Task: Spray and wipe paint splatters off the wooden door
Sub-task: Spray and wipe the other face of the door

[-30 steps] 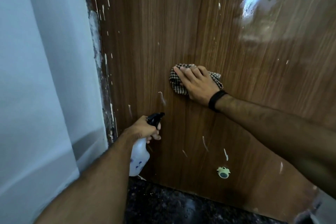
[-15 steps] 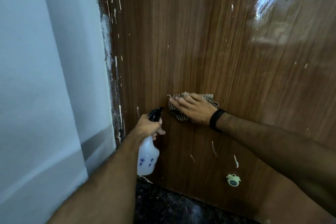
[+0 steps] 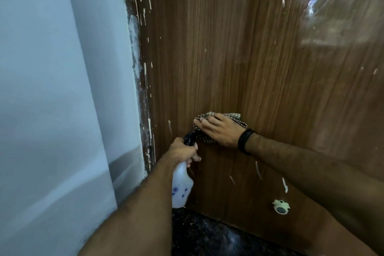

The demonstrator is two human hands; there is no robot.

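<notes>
Now we are pressing our right hand (image 3: 220,132) flat on the checked cloth (image 3: 233,117), fingers straight and spread over it, holding it against the wooden door (image 3: 239,58) low down near its hinge-side edge. A black band (image 3: 245,141) is sitting on that wrist. Our left hand (image 3: 180,150) is gripping the spray bottle (image 3: 181,188), fingers curled round its neck, just below and to the left of the cloth. The bottle's black nozzle (image 3: 189,138) is sticking up from the fist and almost touching the cloth's lower left corner; its pale body is hanging down under the hand, close to the door's bottom edge.

White paint streaks are showing on the door around both hands: one (image 3: 170,127) just left of the cloth, and a few (image 3: 258,169) below our right forearm. More flecks are running up the dark door frame (image 3: 143,93) on the left. A small round pale fitting (image 3: 280,206) is sitting on the door near the bottom, well below the right wrist. A light wall (image 3: 52,89) is filling the left side, and a dark speckled floor (image 3: 207,235) is lying under the door.
</notes>
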